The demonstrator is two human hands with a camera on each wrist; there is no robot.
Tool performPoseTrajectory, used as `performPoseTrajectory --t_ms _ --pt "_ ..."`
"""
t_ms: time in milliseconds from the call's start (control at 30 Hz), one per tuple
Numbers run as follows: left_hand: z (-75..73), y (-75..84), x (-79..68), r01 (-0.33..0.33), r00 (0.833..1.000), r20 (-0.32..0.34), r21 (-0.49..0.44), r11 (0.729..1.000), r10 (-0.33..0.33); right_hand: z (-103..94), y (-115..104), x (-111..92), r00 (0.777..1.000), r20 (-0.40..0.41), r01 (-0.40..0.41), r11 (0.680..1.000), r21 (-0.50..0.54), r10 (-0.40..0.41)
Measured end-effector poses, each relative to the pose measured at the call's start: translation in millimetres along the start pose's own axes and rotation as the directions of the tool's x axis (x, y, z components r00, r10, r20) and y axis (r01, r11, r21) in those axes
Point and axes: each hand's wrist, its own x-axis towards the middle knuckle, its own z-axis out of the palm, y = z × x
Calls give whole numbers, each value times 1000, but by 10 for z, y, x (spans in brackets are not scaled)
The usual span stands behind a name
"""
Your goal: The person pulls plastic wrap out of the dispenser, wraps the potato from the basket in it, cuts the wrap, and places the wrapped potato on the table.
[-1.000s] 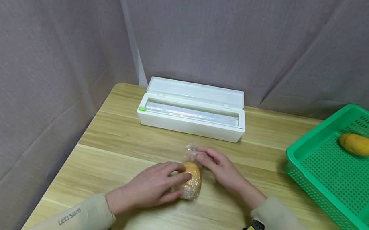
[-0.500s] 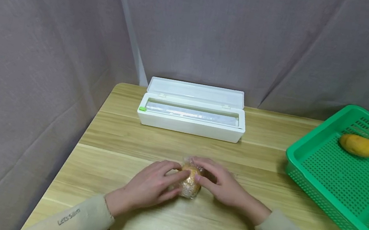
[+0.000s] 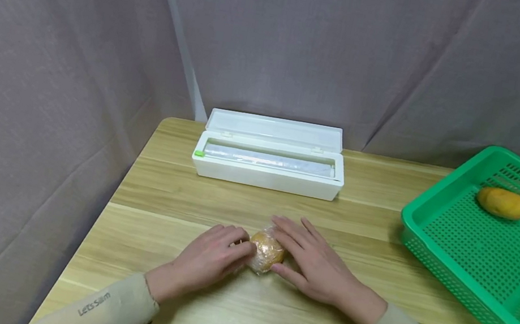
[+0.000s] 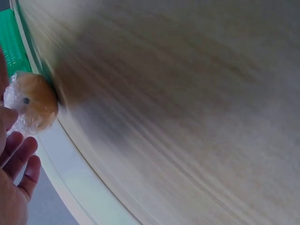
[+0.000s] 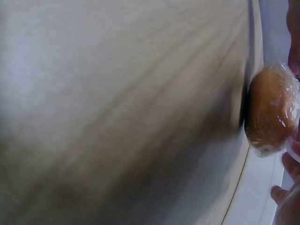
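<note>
A mango (image 3: 267,250) wrapped in crinkled cling film lies on the table between the two hands. In the left wrist view, the mango (image 4: 40,101) shows a dark spot at its end under the bunched film. My left hand (image 3: 210,254) has bent fingers and pinches the film at the mango's left end, thumb toward me. From the right, my right hand (image 3: 320,264) reaches along the mango with fingers fairly straight, fingertips on the far side and thumb at the near side. In the right wrist view, the mango (image 5: 272,110) shows glossy film around it.
A white cling film dispenser (image 3: 267,179) with its clear lid up stands at the table's back. On the right is a green basket (image 3: 422,252) with another mango (image 3: 504,203) in it. Grey curtains (image 3: 300,42) hang behind the wooden table (image 3: 173,187).
The right hand has moved from the loose film at the far end down to the mango's right side. The film there is folded in, and the mango has turned and sits more end-on.
</note>
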Motion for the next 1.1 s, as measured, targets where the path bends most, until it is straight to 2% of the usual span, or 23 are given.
performPoseTrajectory --t_ms 300,600,767,1100 --pt "-7 -35 25 -1 1000 6 27 1000 1 3 -20 -8 997 -38 -71 996 49 73" --pt "-7 -75 34 23 999 42 27 999 -24 37 -60 -16 999 -18 -37 994 -99 35" --pt "1 -75 26 24 998 49 26 999 -25 98 -70 -36 999 -4 -39 989 -142 39" --pt "10 -74 26 50 993 105 19 999 -51 157 -72 -25 999 -38 -23 983 -184 17"
